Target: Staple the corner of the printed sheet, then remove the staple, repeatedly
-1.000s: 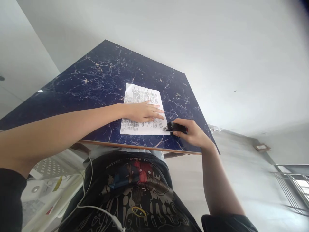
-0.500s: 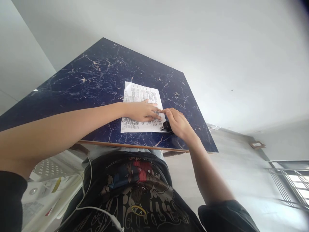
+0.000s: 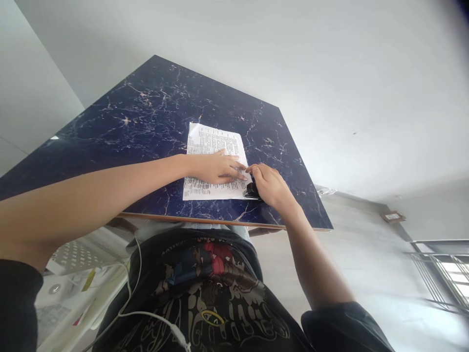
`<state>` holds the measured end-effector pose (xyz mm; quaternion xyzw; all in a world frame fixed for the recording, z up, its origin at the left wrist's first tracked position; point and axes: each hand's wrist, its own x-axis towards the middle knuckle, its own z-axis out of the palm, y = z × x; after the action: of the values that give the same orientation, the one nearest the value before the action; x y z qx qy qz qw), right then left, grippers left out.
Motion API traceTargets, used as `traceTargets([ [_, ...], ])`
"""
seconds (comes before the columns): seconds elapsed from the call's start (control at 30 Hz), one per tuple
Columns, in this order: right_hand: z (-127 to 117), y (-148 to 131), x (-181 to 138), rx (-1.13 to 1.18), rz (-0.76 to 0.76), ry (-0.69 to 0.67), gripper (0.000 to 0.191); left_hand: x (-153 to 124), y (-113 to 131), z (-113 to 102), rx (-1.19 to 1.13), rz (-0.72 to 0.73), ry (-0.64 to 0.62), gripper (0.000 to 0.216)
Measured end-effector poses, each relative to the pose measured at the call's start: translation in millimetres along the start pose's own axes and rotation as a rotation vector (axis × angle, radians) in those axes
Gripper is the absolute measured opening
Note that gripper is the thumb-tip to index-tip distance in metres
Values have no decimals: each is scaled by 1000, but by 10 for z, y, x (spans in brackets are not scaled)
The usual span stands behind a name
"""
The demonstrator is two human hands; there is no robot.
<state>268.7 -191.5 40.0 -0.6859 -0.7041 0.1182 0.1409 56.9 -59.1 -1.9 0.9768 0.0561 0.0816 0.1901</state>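
Printed paper [image 3: 216, 137] lies on the dark blue marbled table, its text lines visible around my hand. My left hand [image 3: 216, 167] rests flat across the paper with the fingers spread, pressing on it. At the paper's near right corner sits a small black stapler [image 3: 252, 190], its front end over the sheet. My right hand [image 3: 270, 183] is closed over the stapler from above and hides most of its body. The fingertips of both hands almost meet at the paper's right edge.
The table [image 3: 146, 112] has a wooden front edge close to my body. A white cable [image 3: 154, 317] hangs over my black shirt. On the lower left stands a white perforated plastic item [image 3: 75, 255]. A wall rises behind the table, and a barred window [image 3: 443, 278] is far right.
Both hands, the paper and the stapler keep almost the same places. The view has shifted very slightly.
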Motion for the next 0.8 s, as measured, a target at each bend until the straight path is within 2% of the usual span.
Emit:
traceTargets([
  [0.1, 1, -47, -17, -68, 16, -4, 47, 4, -8, 10, -2, -5, -1, 45],
  [0.2, 48, -150, -56, -235, 58, 6, 46, 8, -23, 28, -4, -8, -7, 45],
  [0.33, 162, -272, -74, -453, 54, 80, 44, 4, -42, 39, -4, -8, -8, 43],
  [0.43, 145, -242, -70, -379, 3, 91, 43, -8, -40, 20, -2, -18, -14, 44],
  [0.53, 1, -72, -145, -118, -119, 99, 50, -17, -29, -6, 4, -34, -35, 47],
  [0.6, -121, 103, -252, -6, -264, 23, 47, -17, -24, -18, 8, -43, -53, 48],
  [0.67, -236, 313, -375, -9, -351, -81, 38, -14, -23, -25, 13, -51, -76, 49],
  [0.8, -412, 778, -556, -99, -289, -162, 34, -9, -40, -28, 8, -79, -104, 50],
])
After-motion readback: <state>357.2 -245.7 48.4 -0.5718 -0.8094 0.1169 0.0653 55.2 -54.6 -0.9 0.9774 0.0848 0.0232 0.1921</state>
